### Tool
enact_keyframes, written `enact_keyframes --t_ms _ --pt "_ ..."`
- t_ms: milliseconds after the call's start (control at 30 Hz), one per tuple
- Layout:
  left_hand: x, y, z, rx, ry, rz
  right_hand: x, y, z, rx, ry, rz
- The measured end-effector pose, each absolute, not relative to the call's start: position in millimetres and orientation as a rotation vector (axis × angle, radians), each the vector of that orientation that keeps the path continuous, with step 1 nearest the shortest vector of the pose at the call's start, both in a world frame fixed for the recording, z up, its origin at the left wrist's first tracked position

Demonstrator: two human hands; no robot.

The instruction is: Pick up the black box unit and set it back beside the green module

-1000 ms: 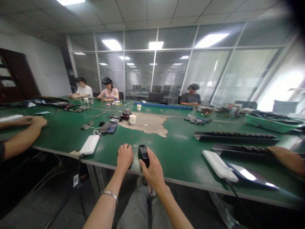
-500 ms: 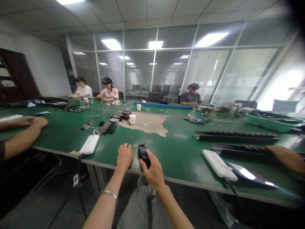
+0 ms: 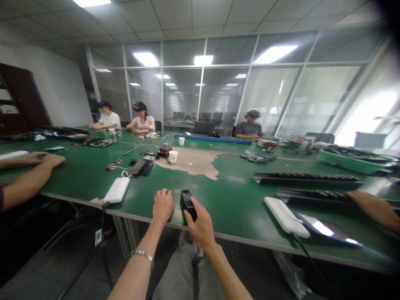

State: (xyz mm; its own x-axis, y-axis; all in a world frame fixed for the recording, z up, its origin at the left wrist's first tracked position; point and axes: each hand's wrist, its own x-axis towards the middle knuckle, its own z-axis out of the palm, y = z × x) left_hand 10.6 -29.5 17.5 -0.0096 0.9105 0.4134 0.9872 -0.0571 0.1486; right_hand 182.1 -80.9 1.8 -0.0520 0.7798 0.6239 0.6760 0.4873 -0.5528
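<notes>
My right hand [image 3: 201,223] grips a small black device [image 3: 187,203] with a little screen on its upper face. The thumb lies along its near left side, the fingers along its right, and it stands on the green table [image 3: 231,208] close to the front edge. To the left of it, my left hand [image 3: 163,204] rests on the table with its fingers curled down. I see nothing in that hand, though its palm is hidden.
White power banks [image 3: 117,189] lie to my left and right, the right one beside a phone-like glossy slab [image 3: 325,227]. Ahead are a paper cup [image 3: 173,156] and a brown patch [image 3: 200,162]. Black metal channels [image 3: 306,179] lie to the right. Other people's hands [image 3: 51,160] rest on both sides.
The view has shifted very slightly. My hands and the black device keep their places relative to each other. The hand of the person at the left has moved a little to the right.
</notes>
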Motion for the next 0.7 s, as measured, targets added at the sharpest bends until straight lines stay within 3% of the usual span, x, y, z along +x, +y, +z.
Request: enact_keyframes --t_ms 400,700 --pt "11 -29 18 -2.077 -2.028 -0.608 197 -73 34 -1.238 -1.616 0.101" --pt "10 -28 18 -2.085 -2.045 -0.602 247 -64 7 -1.423 -1.509 0.090"
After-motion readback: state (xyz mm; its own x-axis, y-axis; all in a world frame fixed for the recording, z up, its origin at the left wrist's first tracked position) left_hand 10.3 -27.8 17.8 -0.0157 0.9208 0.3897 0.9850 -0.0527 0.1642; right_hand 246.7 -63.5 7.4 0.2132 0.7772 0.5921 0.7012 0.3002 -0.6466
